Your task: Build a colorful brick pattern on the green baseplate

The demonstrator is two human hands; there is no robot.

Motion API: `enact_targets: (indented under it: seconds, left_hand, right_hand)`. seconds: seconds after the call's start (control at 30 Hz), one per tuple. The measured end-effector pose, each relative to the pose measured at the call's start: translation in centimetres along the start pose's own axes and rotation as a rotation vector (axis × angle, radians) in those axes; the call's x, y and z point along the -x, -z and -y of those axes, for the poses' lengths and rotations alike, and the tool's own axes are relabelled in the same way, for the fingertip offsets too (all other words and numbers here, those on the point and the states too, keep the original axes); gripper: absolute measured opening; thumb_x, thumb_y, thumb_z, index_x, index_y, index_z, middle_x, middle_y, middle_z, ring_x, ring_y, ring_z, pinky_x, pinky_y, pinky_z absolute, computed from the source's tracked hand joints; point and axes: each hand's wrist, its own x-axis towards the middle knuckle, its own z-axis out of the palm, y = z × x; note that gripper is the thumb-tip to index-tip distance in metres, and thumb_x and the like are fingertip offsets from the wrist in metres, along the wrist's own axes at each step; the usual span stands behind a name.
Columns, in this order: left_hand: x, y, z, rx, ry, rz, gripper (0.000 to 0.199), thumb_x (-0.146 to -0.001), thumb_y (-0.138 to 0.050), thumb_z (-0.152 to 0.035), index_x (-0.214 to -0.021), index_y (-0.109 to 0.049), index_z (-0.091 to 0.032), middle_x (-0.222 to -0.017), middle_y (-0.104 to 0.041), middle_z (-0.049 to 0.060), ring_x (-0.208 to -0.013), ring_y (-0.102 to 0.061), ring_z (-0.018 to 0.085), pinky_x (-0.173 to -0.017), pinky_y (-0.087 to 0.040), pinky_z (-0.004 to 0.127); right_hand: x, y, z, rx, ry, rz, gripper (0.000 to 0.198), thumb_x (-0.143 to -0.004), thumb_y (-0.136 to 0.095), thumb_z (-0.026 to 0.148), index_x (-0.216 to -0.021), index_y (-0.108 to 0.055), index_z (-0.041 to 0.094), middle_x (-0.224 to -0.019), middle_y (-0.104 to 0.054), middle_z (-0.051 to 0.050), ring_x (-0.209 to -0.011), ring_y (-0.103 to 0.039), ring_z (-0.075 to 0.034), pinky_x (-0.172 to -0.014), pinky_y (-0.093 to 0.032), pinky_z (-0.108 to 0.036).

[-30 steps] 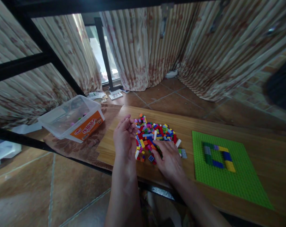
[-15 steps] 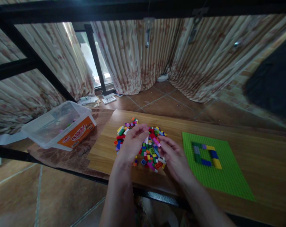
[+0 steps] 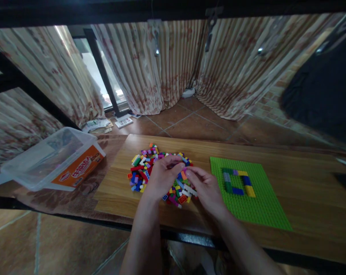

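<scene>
A heap of loose toy building bricks in many colours lies on the wooden table under both hands. My right hand pinches a small pink brick between thumb and fingertips. Close against it is my left hand, its thumb and fingers curled together at the same spot; whatever they grip is hidden. To the right lies a green baseplate. On it stands a square outline of bricks in green, grey, purple, yellow and blue, with an open middle.
A clear plastic box with an orange label stands at the left on a brown cloth. The table's dark front edge runs below my forearms. Papers lie on the tiled floor near striped curtains.
My hands have come together, bringing the pink brick close to the left fingertips. The whole view has shifted, so the table and baseplate appear farther left.
</scene>
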Motion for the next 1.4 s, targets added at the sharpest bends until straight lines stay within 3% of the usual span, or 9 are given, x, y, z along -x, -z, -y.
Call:
enact_targets:
  seconds: [0.33, 0.53, 0.67, 0.77, 0.9, 1.13, 1.27, 1.4]
  left_hand:
    - [0.2, -0.5, 0.1, -0.151, 0.006, 0.099, 0.020, -0.071, -0.069, -0.014, -0.090, -0.074, -0.016, -0.087, -0.073, 0.005, -0.074, -0.064, 0.016, -0.067, -0.049, 0.025]
    - [0.0, -0.7, 0.6, -0.299, -0.006, 0.055, 0.017, -0.075, -0.062, -0.015, -0.088, -0.073, -0.015, -0.082, -0.072, 0.004, -0.073, -0.062, 0.016, -0.066, -0.047, 0.025]
    - [-0.2, -0.3, 1.1, -0.253, 0.000, -0.042, 0.018, -0.077, -0.062, -0.022, -0.091, -0.072, -0.016, -0.074, -0.069, 0.001, -0.069, -0.061, 0.015, -0.064, -0.047, 0.025]
    - [-0.3, 0.3, 1.3, -0.189, -0.001, -0.126, 0.023, -0.074, -0.064, -0.021, -0.096, -0.072, -0.017, -0.081, -0.071, 0.002, -0.074, -0.063, 0.016, -0.069, -0.050, 0.026]
    - [-0.3, 0.7, 1.2, -0.139, 0.036, -0.114, 0.029, -0.073, -0.065, -0.021, -0.100, -0.072, -0.017, -0.087, -0.072, 0.002, -0.075, -0.064, 0.016, -0.073, -0.052, 0.029]
    - [-0.1, -0.2, 0.9, -0.087, 0.108, -0.096, 0.026, -0.071, -0.069, -0.025, -0.095, -0.074, -0.016, -0.082, -0.071, 0.002, -0.071, -0.063, 0.015, -0.066, -0.051, 0.026]
    - [0.2, -0.9, 0.3, 0.028, 0.146, -0.020, 0.021, -0.068, -0.073, -0.027, -0.084, -0.074, -0.014, -0.072, -0.069, 0.002, -0.065, -0.062, 0.013, -0.063, -0.050, 0.024]
    - [0.6, -1.1, -0.6, 0.120, 0.192, -0.024, 0.023, -0.061, -0.079, -0.025, -0.081, -0.074, -0.013, -0.070, -0.070, 0.002, -0.063, -0.062, 0.012, -0.063, -0.051, 0.023]
  right_hand:
    - [-0.4, -0.1, -1.1, 0.063, 0.094, -0.109, 0.023, -0.074, -0.068, 0.039, -0.082, -0.075, 0.019, -0.081, -0.076, -0.005, -0.074, -0.067, -0.019, -0.071, -0.053, -0.032]
    - [-0.2, 0.0, -1.5, 0.221, 0.223, -0.152, 0.017, -0.081, -0.064, 0.034, -0.084, -0.075, 0.021, -0.083, -0.073, -0.004, -0.078, -0.065, -0.018, -0.072, -0.050, -0.030]
    - [-0.3, 0.5, -1.5, 0.293, 0.232, -0.150, 0.018, -0.084, -0.063, 0.034, -0.086, -0.074, 0.021, -0.086, -0.072, -0.004, -0.081, -0.065, -0.018, -0.075, -0.049, -0.031]
    - [-0.5, 1.0, -1.6, 0.432, 0.234, -0.106, 0.017, -0.086, -0.061, 0.032, -0.087, -0.074, 0.021, -0.087, -0.071, -0.005, -0.081, -0.065, -0.019, -0.075, -0.048, -0.032]
    - [-0.6, 1.5, -1.6, 0.610, 0.272, -0.010, 0.017, -0.088, -0.059, 0.028, -0.091, -0.073, 0.021, -0.088, -0.069, -0.006, -0.082, -0.064, -0.020, -0.077, -0.048, -0.034]
    - [-0.2, 1.3, -1.2, 0.508, 0.312, 0.032, 0.034, -0.086, -0.063, 0.034, -0.118, -0.065, 0.021, -0.105, -0.069, -0.006, -0.086, -0.064, -0.018, -0.078, -0.051, -0.033]
    - [-0.1, 1.2, -1.1, 0.482, 0.366, 0.028, 0.027, -0.090, -0.059, 0.030, -0.114, -0.068, 0.023, -0.104, -0.072, -0.005, -0.091, -0.066, -0.019, -0.083, -0.051, -0.033]
    - [-0.1, 1.2, -1.1, 0.373, 0.352, 0.043, 0.024, -0.092, -0.056, 0.030, -0.110, -0.070, 0.024, -0.102, -0.074, -0.004, -0.091, -0.067, -0.018, -0.082, -0.051, -0.032]
